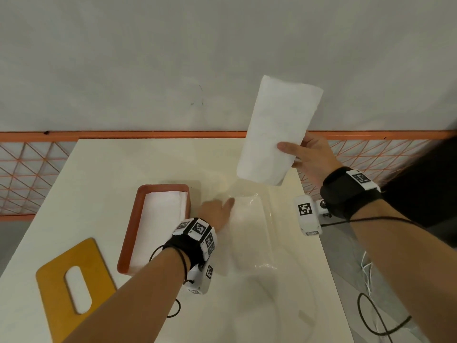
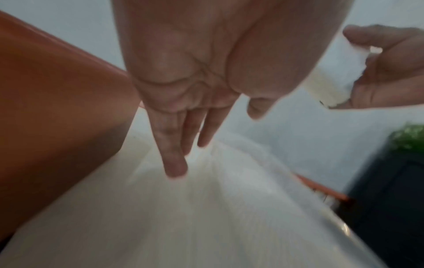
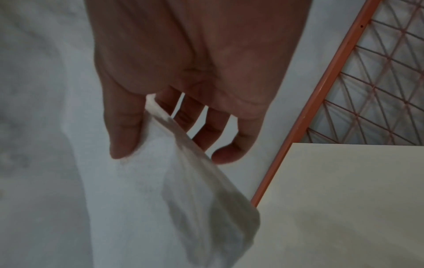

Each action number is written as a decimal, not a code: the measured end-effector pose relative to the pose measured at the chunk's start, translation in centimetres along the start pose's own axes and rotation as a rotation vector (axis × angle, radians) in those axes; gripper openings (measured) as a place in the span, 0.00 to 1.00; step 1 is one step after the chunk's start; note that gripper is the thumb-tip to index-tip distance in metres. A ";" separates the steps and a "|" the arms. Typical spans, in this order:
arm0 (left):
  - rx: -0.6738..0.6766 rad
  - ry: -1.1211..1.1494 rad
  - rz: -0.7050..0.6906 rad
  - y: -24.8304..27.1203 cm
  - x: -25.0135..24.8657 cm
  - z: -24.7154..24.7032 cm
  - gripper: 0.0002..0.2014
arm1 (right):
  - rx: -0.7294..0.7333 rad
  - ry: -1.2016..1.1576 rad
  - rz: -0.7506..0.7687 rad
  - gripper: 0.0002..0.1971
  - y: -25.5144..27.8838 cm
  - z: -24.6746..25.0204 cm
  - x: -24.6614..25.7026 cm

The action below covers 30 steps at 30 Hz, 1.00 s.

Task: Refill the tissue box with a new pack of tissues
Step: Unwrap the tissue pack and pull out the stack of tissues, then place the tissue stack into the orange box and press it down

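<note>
My right hand (image 1: 300, 154) holds a white tissue stack (image 1: 277, 129) raised above the table's far right; in the right wrist view the thumb (image 3: 123, 137) and fingers pinch the tissue stack (image 3: 160, 199) at its edge. The orange-brown tissue box (image 1: 128, 233) lies open on the table with white tissues (image 1: 163, 219) inside. Just right of it lies a clear plastic wrapper (image 1: 247, 224). My left hand (image 1: 222, 206) rests straight fingers (image 2: 174, 163) on the wrapper (image 2: 229, 208), beside the box wall (image 2: 57, 108).
A yellow lid (image 1: 57, 288) with an oval slot lies at the table's near left. An orange mesh fence (image 1: 29, 174) runs behind the white table (image 1: 111, 169). Black and white cables (image 1: 371, 313) lie on the floor past the table's right edge.
</note>
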<state>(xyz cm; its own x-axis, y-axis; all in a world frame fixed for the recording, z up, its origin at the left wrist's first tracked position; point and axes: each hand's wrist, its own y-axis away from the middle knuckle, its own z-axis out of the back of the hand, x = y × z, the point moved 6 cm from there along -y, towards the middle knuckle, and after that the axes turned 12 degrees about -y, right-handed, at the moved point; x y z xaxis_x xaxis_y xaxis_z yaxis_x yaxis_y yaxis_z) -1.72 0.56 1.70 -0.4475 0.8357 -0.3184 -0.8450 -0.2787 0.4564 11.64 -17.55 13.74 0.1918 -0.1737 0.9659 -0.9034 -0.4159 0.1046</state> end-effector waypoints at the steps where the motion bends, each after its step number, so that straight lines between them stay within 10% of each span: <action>1: -0.078 0.116 -0.010 0.6 0.1 1.5 0.28 | 0.024 -0.015 -0.008 0.16 0.5 -0.6 0.2; 5: -0.281 0.780 -0.117 3.9 1.5 7.1 0.27 | 0.117 -0.057 -0.045 0.23 2.6 -4.0 0.6; 9: -0.135 1.107 -0.319 7.7 2.8 10.6 0.24 | 0.184 -0.031 -0.136 0.33 4.7 -8.6 -1.2; 19: -0.055 0.889 -0.236 10.4 14.8 10.3 0.29 | 0.187 0.038 -0.364 0.20 7.5 -18.2 -9.4; 30: 0.026 0.381 -0.084 8.4 19.1 7.2 0.31 | 0.074 0.552 -0.358 0.35 7.4 -21.4 -14.9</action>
<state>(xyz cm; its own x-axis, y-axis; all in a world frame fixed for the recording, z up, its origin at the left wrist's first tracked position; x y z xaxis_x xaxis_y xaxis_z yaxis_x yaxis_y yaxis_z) -15.24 17.57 5.39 -0.4579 0.6184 -0.6387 -0.8778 -0.2010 0.4347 -6.08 1.04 5.16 0.2323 0.4614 0.8562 -0.7879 -0.4269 0.4438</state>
